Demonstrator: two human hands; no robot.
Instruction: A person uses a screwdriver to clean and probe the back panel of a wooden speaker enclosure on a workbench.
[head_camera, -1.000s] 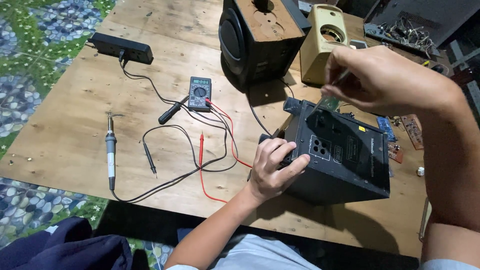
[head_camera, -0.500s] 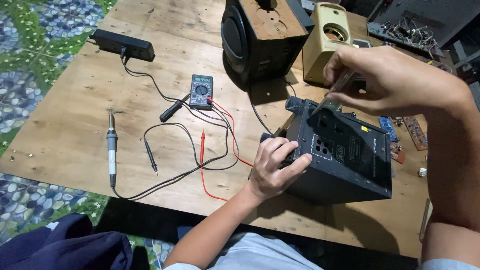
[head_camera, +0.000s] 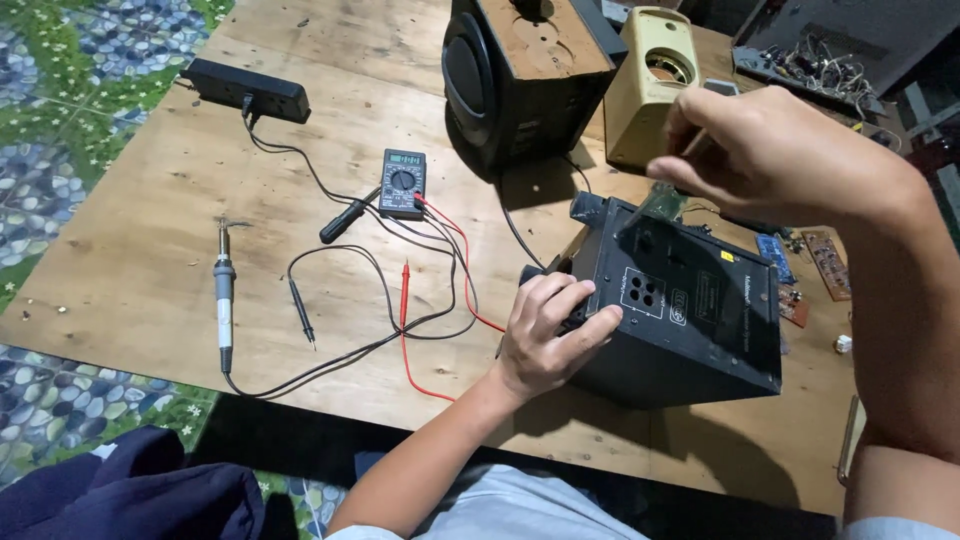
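The left hand (head_camera: 545, 340) wraps its fingers around the near corner of a black speaker box (head_camera: 690, 310) on the tabletop (head_camera: 150, 220). The right hand (head_camera: 770, 150) pinches a small green circuit board (head_camera: 662, 205) at the box's top edge (a multimeter (head_camera: 403, 183) lies well apart).

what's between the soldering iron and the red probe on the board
In the head view, the black probe and loops of black cable lie between the soldering iron and red probe.

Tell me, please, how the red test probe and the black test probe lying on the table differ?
The red probe lies nearly upright in the view, straight toward the person; the black probe lies slanted to its left. The red probe's lead is red, the black probe's lead black. Both rest loose on the wooden table, untouched by either hand, near the multimeter.
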